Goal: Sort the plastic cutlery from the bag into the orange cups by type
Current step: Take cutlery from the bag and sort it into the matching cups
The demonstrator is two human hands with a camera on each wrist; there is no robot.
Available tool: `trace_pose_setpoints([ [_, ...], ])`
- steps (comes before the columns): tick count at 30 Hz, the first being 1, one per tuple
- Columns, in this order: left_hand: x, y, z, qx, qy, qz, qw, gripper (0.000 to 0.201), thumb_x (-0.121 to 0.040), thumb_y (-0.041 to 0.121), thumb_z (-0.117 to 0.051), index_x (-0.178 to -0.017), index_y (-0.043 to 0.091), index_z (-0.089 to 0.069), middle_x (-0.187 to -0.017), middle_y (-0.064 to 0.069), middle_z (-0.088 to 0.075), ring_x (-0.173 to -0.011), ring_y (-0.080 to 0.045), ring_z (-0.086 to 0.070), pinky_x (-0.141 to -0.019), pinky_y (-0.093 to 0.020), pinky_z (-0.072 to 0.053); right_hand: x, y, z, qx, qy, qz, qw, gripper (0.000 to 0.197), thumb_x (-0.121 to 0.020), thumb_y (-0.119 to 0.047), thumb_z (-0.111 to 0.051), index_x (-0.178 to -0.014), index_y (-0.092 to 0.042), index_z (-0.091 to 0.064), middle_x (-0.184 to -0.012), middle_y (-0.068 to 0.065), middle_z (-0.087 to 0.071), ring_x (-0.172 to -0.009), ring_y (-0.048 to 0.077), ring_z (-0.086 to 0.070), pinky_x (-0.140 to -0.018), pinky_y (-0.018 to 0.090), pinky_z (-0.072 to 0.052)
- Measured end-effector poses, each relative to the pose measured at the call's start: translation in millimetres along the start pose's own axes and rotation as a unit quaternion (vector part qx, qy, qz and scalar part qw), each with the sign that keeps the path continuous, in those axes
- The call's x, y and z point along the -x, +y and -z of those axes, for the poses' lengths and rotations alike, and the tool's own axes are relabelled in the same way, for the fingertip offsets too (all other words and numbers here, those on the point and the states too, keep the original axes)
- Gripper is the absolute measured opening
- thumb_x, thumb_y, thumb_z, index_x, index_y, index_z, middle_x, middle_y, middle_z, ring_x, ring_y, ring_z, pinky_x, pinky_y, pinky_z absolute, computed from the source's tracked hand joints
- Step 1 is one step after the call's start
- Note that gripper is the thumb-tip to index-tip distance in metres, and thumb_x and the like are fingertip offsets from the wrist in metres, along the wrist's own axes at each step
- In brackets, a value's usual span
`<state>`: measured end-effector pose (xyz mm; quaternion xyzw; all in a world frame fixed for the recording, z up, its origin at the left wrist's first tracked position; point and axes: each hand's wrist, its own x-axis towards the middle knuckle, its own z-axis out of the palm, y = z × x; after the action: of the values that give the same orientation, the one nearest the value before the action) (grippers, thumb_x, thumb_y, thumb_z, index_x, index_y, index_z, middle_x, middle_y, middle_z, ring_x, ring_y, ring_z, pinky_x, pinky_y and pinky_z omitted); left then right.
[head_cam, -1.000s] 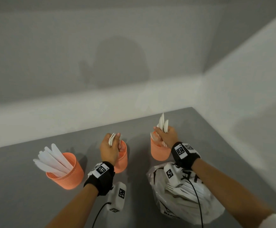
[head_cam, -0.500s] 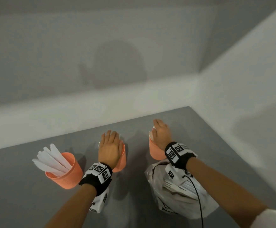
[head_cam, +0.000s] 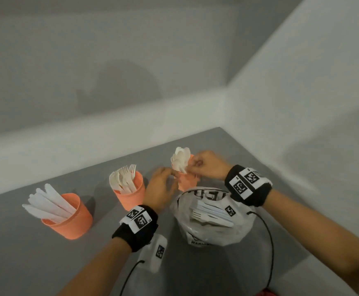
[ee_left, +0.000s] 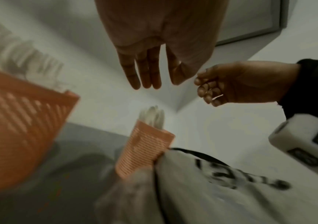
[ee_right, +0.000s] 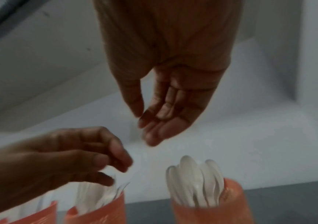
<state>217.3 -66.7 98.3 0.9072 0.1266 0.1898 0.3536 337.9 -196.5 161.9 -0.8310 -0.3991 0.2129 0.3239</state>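
Observation:
Three orange cups stand in a row on the grey table. The left cup (head_cam: 71, 221) holds knives, the middle cup (head_cam: 131, 196) holds forks (head_cam: 125, 178), and the right cup (head_cam: 187, 182) holds spoons (head_cam: 180, 159). My left hand (head_cam: 172, 173) hovers between the middle and right cups, fingers relaxed and empty (ee_left: 160, 81). My right hand (head_cam: 192, 167) is just right of the spoons, fingers loosely curled and holding nothing (ee_right: 144, 121). The white plastic bag (head_cam: 215, 231) lies in front of the right cup with cutlery inside.
White walls meet in a corner close behind the cups and to the right. The table's right edge (head_cam: 281, 189) runs near the bag. A black cable (head_cam: 270, 242) trails from my right wrist over the bag.
Both hands let go of the fork and spoon bunches, pressed down on them, then lifted off. My left hand has moved right toward the spoon cup.

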Motion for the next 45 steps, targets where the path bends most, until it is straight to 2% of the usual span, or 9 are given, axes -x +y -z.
trace_pose_setpoints([
  [2, 9, 6, -21, -0.003, -0.052, 0.038, 0.998, 0.014, -0.083, 0.011, -0.063, -0.096, 0.009, -0.067, -0.102, -0.004, -0.050, -0.101, -0.023, -0.051, -0.078, -0.016, -0.029, 27, 12, -16, 0.093, -0.130, -0.043, 0.986, 0.024, -0.087, -0.025, -0.061, -0.085, -0.002, -0.069, -0.069, 0.006, -0.066, -0.055, 0.011, -0.059, -0.054, 0.019, -0.049],
  [4, 19, 4, -40, -0.051, -0.118, 0.092, 0.987, 0.023, -0.083, 0.018, -0.062, -0.106, 0.015, -0.065, -0.116, -0.007, -0.047, -0.112, -0.022, -0.048, -0.091, -0.020, -0.033, 43, 29, -36, 0.221, -0.202, -0.071, 0.952, 0.033, -0.087, -0.030, -0.061, -0.100, 0.000, -0.068, -0.088, 0.010, -0.067, -0.076, 0.020, -0.061, -0.070, 0.026, -0.049],
  [7, 32, 4, -55, -0.064, -0.187, 0.186, 0.963, 0.041, -0.084, 0.016, -0.057, -0.124, 0.020, -0.053, -0.130, -0.011, -0.040, -0.118, -0.027, -0.047, -0.100, -0.027, -0.035, 60, 55, -60, 0.319, -0.153, -0.085, 0.932, 0.046, -0.087, -0.035, -0.059, -0.125, -0.010, -0.053, -0.126, 0.009, -0.056, -0.116, 0.026, -0.053, -0.099, 0.035, -0.043],
  [9, 33, 6, -55, -0.056, -0.187, 0.199, 0.960, 0.047, -0.083, 0.007, -0.055, -0.128, 0.017, -0.049, -0.130, -0.013, -0.039, -0.116, -0.028, -0.049, -0.097, -0.028, -0.039, 62, 65, -67, 0.335, -0.112, -0.077, 0.933, 0.052, -0.085, -0.034, -0.060, -0.131, -0.014, -0.044, -0.134, 0.008, -0.047, -0.123, 0.027, -0.047, -0.102, 0.039, -0.040],
  [14, 28, 14, -45, -0.057, -0.189, 0.183, 0.963, 0.053, -0.083, 0.002, -0.054, -0.134, 0.010, -0.044, -0.134, -0.014, -0.041, -0.126, -0.027, -0.041, -0.103, -0.027, -0.032, 60, 75, -73, 0.339, -0.087, -0.062, 0.935, 0.052, -0.085, -0.035, -0.060, -0.129, -0.010, -0.046, -0.132, 0.012, -0.046, -0.121, 0.028, -0.045, -0.100, 0.036, -0.037],
  [19, 23, 24, -35, -0.044, -0.175, 0.173, 0.968, 0.052, -0.084, 0.001, -0.052, -0.135, 0.009, -0.045, -0.138, -0.012, -0.046, -0.127, -0.025, -0.044, -0.103, -0.027, -0.035, 62, 79, -71, 0.299, -0.108, -0.070, 0.945, 0.042, -0.087, -0.034, -0.056, -0.123, -0.012, -0.053, -0.124, 0.011, -0.050, -0.115, 0.028, -0.050, -0.094, 0.031, -0.037],
  [32, 33, 34, -32, -0.040, -0.188, 0.173, 0.966, 0.052, -0.084, 0.004, -0.054, -0.136, 0.009, -0.044, -0.140, -0.011, -0.044, -0.128, -0.023, -0.043, -0.104, -0.025, -0.032, 56, 83, -75, 0.286, -0.099, -0.085, 0.949, 0.046, -0.076, -0.032, -0.071, -0.115, -0.014, -0.055, -0.118, 0.006, -0.059, -0.107, 0.025, -0.056, -0.094, 0.034, -0.044],
  [37, 34, 37, -31, -0.030, -0.187, 0.176, 0.966, 0.053, -0.085, 0.002, -0.053, -0.136, 0.008, -0.043, -0.140, -0.010, -0.044, -0.128, -0.023, -0.043, -0.102, -0.023, -0.032, 56, 83, -83, 0.279, -0.090, -0.078, 0.953, 0.043, -0.078, -0.027, -0.069, -0.115, -0.010, -0.056, -0.117, 0.009, -0.060, -0.109, 0.026, -0.057, -0.091, 0.032, -0.044],
  [45, 32, 40, -28, -0.024, -0.184, 0.192, 0.964, 0.051, -0.086, 0.004, -0.052, -0.136, 0.011, -0.043, -0.138, -0.011, -0.045, -0.126, -0.024, -0.044, -0.104, -0.026, -0.033, 58, 89, -86, 0.287, -0.058, -0.085, 0.952, 0.036, -0.079, -0.036, -0.065, -0.109, -0.015, -0.062, -0.110, 0.008, -0.065, -0.104, 0.026, -0.060, -0.090, 0.034, -0.045],
])
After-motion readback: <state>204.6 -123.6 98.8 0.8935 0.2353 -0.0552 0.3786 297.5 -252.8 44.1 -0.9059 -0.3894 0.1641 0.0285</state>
